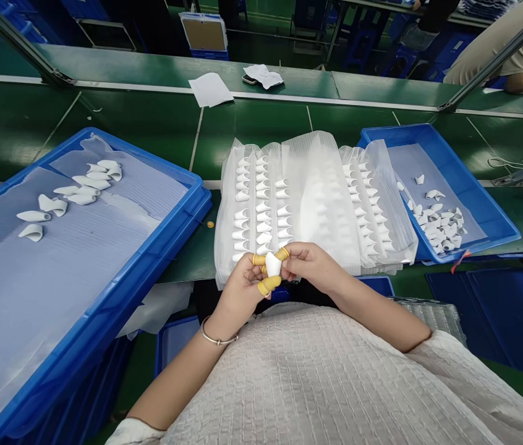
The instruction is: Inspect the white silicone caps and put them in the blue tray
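Close to my body, a small white curved plastic piece (272, 265) is held up between my two hands. My left hand (246, 279), with yellow finger cots on its fingertips, pinches the piece from the left and below. On the other side, my right hand (306, 262) grips its upper right edge, a yellow cot on one finger. Just beyond them lies a translucent foam sheet (319, 185) holding rows of similar white pieces (263, 204). A fold of the sheet covers some rows in the middle.
A large blue tray (150, 244) at left holds several white pieces (89, 180) on a liner. At right, another blue tray (497, 232) contains a heap of smaller white pieces (444, 228). Papers (210, 89) lie on the ledge behind. A person's leg (497, 52) shows at upper right.
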`<state>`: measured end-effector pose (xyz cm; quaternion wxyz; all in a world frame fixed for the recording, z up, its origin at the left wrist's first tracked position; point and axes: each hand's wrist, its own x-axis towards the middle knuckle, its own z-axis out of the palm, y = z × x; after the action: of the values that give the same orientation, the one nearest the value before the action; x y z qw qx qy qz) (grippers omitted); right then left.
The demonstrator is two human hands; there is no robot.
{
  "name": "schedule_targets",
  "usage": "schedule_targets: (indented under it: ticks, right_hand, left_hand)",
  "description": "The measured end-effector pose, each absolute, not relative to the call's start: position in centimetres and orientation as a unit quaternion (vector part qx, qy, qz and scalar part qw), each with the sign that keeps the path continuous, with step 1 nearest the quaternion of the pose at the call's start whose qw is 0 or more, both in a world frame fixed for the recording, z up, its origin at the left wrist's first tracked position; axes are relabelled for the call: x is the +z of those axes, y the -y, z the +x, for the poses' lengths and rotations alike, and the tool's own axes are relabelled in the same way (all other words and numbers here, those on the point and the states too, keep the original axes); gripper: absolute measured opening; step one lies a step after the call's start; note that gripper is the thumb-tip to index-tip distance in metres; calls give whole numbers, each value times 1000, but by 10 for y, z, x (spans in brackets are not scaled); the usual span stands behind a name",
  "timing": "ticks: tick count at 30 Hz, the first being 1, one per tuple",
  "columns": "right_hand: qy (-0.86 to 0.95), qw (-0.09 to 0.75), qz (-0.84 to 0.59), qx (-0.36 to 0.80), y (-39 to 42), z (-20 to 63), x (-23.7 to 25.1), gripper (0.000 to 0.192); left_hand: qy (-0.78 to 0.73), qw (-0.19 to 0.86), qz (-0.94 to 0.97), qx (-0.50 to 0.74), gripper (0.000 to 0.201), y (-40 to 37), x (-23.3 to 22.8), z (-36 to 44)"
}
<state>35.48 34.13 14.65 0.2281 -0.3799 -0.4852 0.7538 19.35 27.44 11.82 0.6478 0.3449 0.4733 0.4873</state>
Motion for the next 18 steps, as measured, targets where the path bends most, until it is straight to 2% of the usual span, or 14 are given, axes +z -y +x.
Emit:
schedule_targets:
  ticks: [7, 11, 18]
  right_hand:
    - [548, 272, -367, 701, -334, 358, 151, 11]
    - [522, 302, -337, 723, -333, 358, 146, 20]
    - [496, 303, -314, 750, -336, 359, 140, 13]
  left_hand:
    - [-378, 714, 280, 518, 36, -278, 114, 194]
    - [-360, 722, 274, 524, 36, -279, 112, 194]
    - [-359, 715, 282, 529, 35, -278, 112, 196]
